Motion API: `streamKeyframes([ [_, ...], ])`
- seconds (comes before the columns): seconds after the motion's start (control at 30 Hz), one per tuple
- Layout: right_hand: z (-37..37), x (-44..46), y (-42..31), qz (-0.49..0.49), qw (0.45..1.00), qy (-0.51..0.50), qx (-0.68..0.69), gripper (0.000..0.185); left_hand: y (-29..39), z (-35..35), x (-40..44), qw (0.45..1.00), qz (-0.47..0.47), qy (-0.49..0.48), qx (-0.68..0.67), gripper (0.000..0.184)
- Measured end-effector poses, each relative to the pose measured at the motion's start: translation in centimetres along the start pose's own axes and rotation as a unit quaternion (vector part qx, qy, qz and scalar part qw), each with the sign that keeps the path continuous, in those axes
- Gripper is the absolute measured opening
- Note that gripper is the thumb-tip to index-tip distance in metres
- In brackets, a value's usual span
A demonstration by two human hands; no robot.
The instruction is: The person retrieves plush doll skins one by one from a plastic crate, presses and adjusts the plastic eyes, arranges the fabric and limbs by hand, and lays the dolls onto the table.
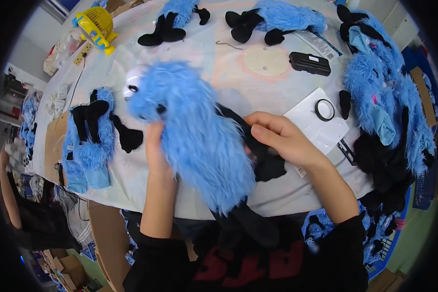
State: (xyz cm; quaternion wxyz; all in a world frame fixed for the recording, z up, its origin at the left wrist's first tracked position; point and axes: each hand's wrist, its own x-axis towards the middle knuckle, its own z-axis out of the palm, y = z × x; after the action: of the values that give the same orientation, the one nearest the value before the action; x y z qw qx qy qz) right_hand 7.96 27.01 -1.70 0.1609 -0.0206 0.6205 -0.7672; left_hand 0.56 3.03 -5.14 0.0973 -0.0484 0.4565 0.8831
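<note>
A blue furry plush toy (194, 131) with black limbs and a white eye piece at its head lies across the middle, held over the table's near part. My left hand (155, 146) grips it from the left side, its fingers partly hidden beneath the fur. At the toy's right side, my right hand (284, 136) pinches its black arm (258, 151) between thumb and fingers. The black legs (250, 221) hang past the table's near edge toward my lap. To the left of my left hand lies another blue plush (100, 131) with black limbs.
On the cloth-covered table (194, 53) are a black case (310, 63), a roll of black tape (324, 110) on white sheets, and a yellow fan (96, 27). More plush toys (379, 73) pile up at right. A blue basket (387, 255) stands below. Another person's arm (9, 190) shows at left.
</note>
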Motion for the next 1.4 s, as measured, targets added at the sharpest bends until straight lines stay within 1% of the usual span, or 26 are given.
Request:
streamKeyframes([
  [0.03, 0.1, 0.0, 0.1, 0.012, 0.999, -0.022, 0.028, 0.026, 0.3, -0.6, 0.0, 1.0, -0.003, 0.011, -0.021, 0.028],
  [0.07, 0.1, 0.1, 0.1, 0.013, 0.999, -0.023, 0.029, 0.026, 0.7, -0.8, 0.0, 1.0, -0.003, 0.012, -0.02, 0.028],
  [0.2, -0.3, 0.3, 0.1, 0.072, 0.983, 0.001, 0.17, 0.026, 1.7, -0.5, 0.2, 0.994, -0.031, -0.004, -0.109, 0.026],
  [0.23, -0.4, 0.3, 0.2, 0.072, 0.983, 0.003, 0.17, 0.026, 1.6, -0.5, 0.3, 0.993, -0.032, -0.005, -0.11, 0.026],
  [0.37, 0.2, 0.3, 0.9, -0.067, 0.997, 0.015, 0.033, 0.024, 1.9, -1.1, 0.3, 0.993, -0.022, -0.036, -0.109, 0.025],
  [0.4, 0.3, 0.2, 0.7, -0.068, 0.997, 0.007, 0.033, 0.024, 1.8, -1.3, 0.3, 0.994, -0.014, -0.032, -0.108, 0.025],
  [0.47, 0.0, -0.1, -0.4, -0.027, 0.997, 0.005, -0.071, 0.023, 1.7, -1.1, 0.4, 0.997, 0.012, 0.0, -0.077, 0.027],
  [0.53, -0.2, -0.1, -1.1, 0.015, 0.984, 0.01, -0.179, 0.023, 1.6, -1.1, 0.7, 0.998, 0.033, 0.033, -0.052, 0.029],
  [0.63, -0.8, 0.4, -1.3, 0.032, 0.983, 0.01, -0.178, 0.022, 1.9, -1.1, 1.2, 0.997, 0.038, 0.032, -0.061, 0.032],
  [0.73, -1.3, 0.0, -0.7, 0.064, 0.983, 0.022, -0.168, 0.022, 2.0, -1.0, 0.6, 0.997, 0.023, 0.031, -0.066, 0.035],
  [0.87, -1.8, 0.3, 0.0, 0.004, 0.992, -0.017, -0.126, 0.027, 3.0, -0.4, 0.5, 0.991, 0.003, 0.059, -0.118, 0.038],
  [0.9, -1.8, 0.2, 0.0, 0.006, 0.992, -0.014, -0.127, 0.027, 3.1, -0.4, 0.5, 0.991, 0.0, 0.058, -0.119, 0.038],
  [1.03, -1.1, -0.2, -0.6, -0.002, 0.979, -0.02, -0.203, 0.033, 3.1, -1.0, 0.6, 0.989, -0.032, 0.017, -0.143, 0.041],
  [1.07, -1.1, -0.3, -0.2, 0.0, 0.979, -0.025, -0.201, 0.033, 3.0, -1.2, 0.6, 0.988, -0.041, 0.017, -0.151, 0.04],
  [1.1, -1.1, -0.3, 0.2, -0.05, 0.969, -0.004, -0.24, 0.036, 2.9, -1.1, 0.8, 0.986, -0.045, 0.017, -0.16, 0.039],
  [1.13, -1.2, 0.0, 0.5, -0.104, 0.955, 0.014, -0.279, 0.038, 2.9, -0.9, 0.9, 0.986, -0.034, 0.022, -0.16, 0.039],
  [1.2, -0.8, 0.8, 1.1, -0.213, 0.914, 0.044, -0.343, 0.043, 2.4, -0.1, 0.7, 0.996, 0.024, -0.027, -0.087, 0.037],
  [1.23, 0.1, 1.2, 1.6, -0.213, 0.917, 0.032, -0.336, 0.043, 2.6, 1.3, -0.3, 0.999, 0.04, -0.011, -0.036, 0.035],
  [1.3, 2.0, 1.9, 2.1, -0.215, 0.941, 0.05, -0.258, 0.046, 2.2, 4.2, -1.7, 0.998, 0.053, 0.01, 0.013, 0.033],
  [1.37, 3.1, 1.9, 1.9, -0.216, 0.951, 0.07, -0.21, 0.048, 1.5, 6.0, -2.1, 0.991, 0.092, -0.09, -0.021, 0.032],
  [1.4, 3.4, 1.8, 1.6, -0.216, 0.953, 0.077, -0.197, 0.049, 1.5, 6.2, -2.5, 0.991, 0.093, -0.091, -0.027, 0.032],
])
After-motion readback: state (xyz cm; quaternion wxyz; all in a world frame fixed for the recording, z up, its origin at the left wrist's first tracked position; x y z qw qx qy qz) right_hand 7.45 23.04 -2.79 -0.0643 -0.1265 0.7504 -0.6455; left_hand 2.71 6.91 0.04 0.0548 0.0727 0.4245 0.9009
